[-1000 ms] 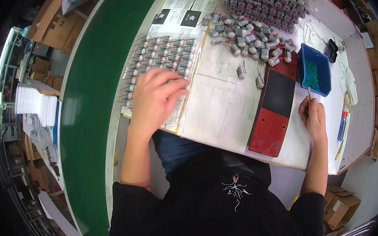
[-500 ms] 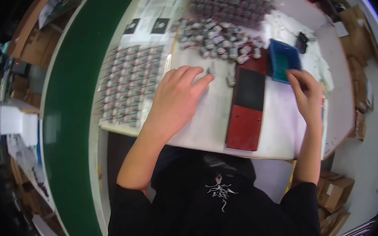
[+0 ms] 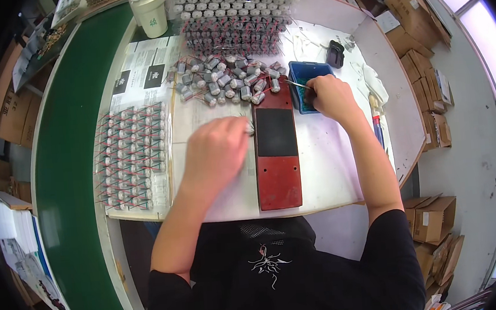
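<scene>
Right fingers (image 3: 311, 89) pinched on tweezers (image 3: 296, 83) over blue tray (image 3: 297, 96) (contents unclear).

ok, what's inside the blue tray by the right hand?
The right hand pokes thin tweezers into the blue tray. Its contents look dark and too small to identify; the hand covers part of the interior.

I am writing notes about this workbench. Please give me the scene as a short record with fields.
left hand: left hand rests on the white table, fingers at a small motor
right hand: right hand holds tweezers at the blue tray
between hands: red and black board
behind: loose pile of motors
left side: wired motors in rows
far corner: paper cup
</scene>
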`<state>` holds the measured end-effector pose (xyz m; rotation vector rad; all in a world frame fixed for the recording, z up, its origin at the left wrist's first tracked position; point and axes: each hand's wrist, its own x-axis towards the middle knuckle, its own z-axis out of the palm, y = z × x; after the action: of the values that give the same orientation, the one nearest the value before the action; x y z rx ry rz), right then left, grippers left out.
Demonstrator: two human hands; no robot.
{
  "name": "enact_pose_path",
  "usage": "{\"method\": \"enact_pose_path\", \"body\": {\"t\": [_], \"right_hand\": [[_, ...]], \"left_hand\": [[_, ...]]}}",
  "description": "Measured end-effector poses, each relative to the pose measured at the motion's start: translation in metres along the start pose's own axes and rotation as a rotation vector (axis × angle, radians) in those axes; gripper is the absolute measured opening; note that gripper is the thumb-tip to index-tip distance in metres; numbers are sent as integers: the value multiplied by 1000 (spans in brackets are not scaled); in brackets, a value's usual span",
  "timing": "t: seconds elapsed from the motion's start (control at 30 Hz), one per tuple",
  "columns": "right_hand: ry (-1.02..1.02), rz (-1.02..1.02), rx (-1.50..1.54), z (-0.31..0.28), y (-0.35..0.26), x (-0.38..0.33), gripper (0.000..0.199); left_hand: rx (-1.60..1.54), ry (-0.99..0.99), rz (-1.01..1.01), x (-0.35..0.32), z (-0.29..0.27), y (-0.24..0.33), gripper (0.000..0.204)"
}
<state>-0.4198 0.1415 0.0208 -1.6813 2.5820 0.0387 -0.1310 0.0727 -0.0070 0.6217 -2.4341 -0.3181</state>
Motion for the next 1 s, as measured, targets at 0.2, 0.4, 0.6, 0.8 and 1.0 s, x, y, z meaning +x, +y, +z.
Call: {"method": "enact_pose_path", "body": {"t": [0.2, 0.4, 0.6, 0.8, 1.0], "right_hand": [[300, 54, 217, 7, -2, -19, 8], [417, 99, 597, 17, 4, -37, 12], [449, 134, 898, 21, 3, -45, 11], [295, -441, 884, 14, -40, -69, 15], [444, -666, 516, 16, -50, -77, 28]], "left_hand": [[-47, -70, 214, 8, 29, 20, 21], [-272, -37, 168, -3, 33, 12, 30], [-311, -10, 84, -1, 34, 17, 29], [-561, 125, -60, 1, 33, 11, 23], [-631, 49, -152, 1, 27, 8, 14]]}}
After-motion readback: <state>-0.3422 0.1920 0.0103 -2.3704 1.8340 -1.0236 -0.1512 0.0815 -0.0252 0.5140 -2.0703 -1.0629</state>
